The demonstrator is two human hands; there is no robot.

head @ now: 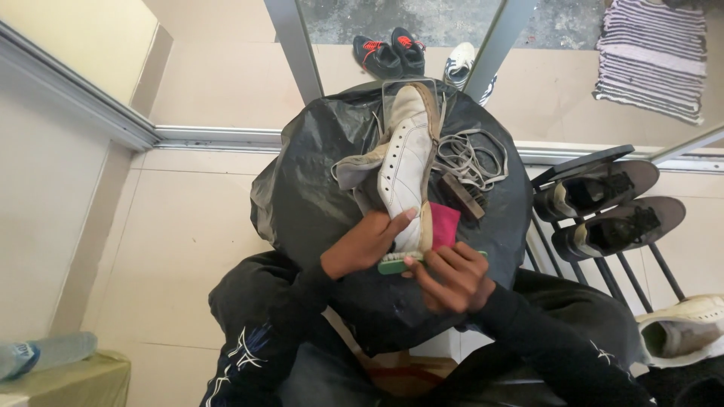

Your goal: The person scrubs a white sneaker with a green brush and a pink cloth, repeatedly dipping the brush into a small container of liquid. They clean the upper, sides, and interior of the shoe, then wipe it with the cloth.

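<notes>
Left hand (362, 245) grasping the white shoe (407, 162) at the tabletop's (302, 203) centre, right hand (451, 275) clenched on the green brush (396, 263) at six o'clock — short, firm strokes look best, shoe braced steady.

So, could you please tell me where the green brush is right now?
In the head view, the green brush is low at centre, held in the right hand against the white shoe, beside the left hand.
</notes>
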